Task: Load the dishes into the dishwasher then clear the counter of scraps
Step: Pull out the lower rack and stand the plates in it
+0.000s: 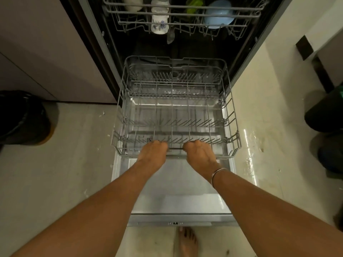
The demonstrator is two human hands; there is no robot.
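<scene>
The head camera, the only view, looks down on an open dishwasher, and everything here is placed relative to its lower rack (174, 112). That rack stands drawn out over the lowered door (176, 191), and its wire tines are bare: no dish lies in it. At the rack's near edge both hands grip the front handle bar. The left hand (153, 152) is curled over the bar to the left of centre, its fingers wrapped down and closed around the wire. The right hand (199, 153) does the same just right of centre, fingers folded tight on the bar, with a thin bangle (218, 175) on the wrist behind it. The two-handed, evenly spaced hold likely keeps the rack square on its runners so that it rolls without jamming.

Beyond the rack's far edge and above it, the upper rack (181, 17) already carries a pale blue bowl (218, 14), a white patterned cup (159, 17) and a green item (194, 4). To the left of the lower rack a black bin (22, 117) stands on the floor. To the right, the tiles (248, 149) shine wet. The counter and its scraps are out of sight, so that step seems not yet begun.
</scene>
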